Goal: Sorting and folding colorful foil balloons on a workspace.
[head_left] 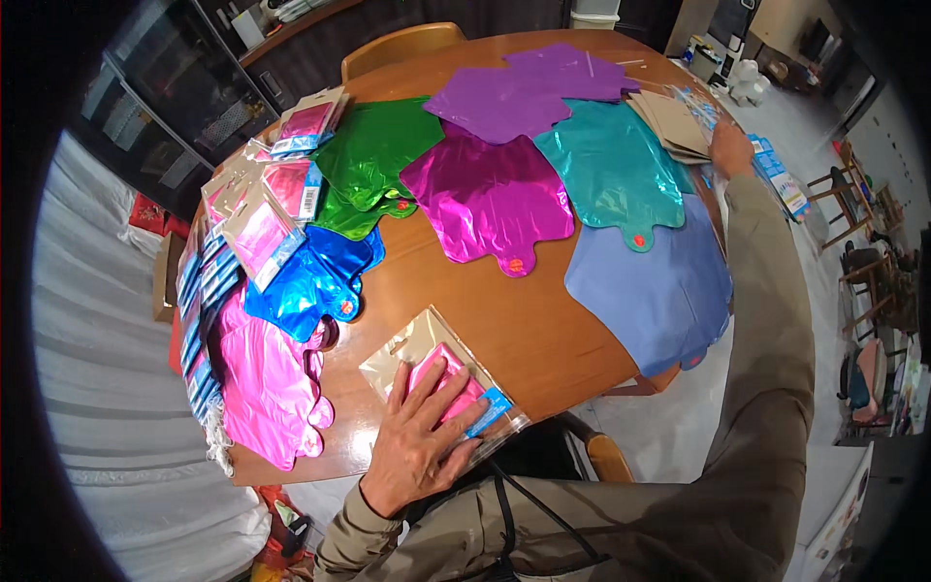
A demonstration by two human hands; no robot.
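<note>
My left hand point(417, 427) lies flat, fingers spread, on a clear plastic package point(393, 351) at the table's near edge. Inside it are a tan card, a folded pink foil balloon point(448, 361) and a blue label. At the far right edge my right hand point(732, 152) reaches beside a stack of tan cards point(671, 126), next to clear plastic wrappers point(700, 100) and blue-white packaging point(779, 179). Its fingers look curled together; whatever they grip is too small to make out.
Flat foil balloons lie in piles: pink point(267, 373), blue point(308, 281), green point(373, 145), magenta point(490, 199), teal point(611, 165), purple point(499, 102) and periwinkle point(645, 276). Packaged balloons point(262, 233) are heaped on the left. A chair point(402, 48) stands beyond the table.
</note>
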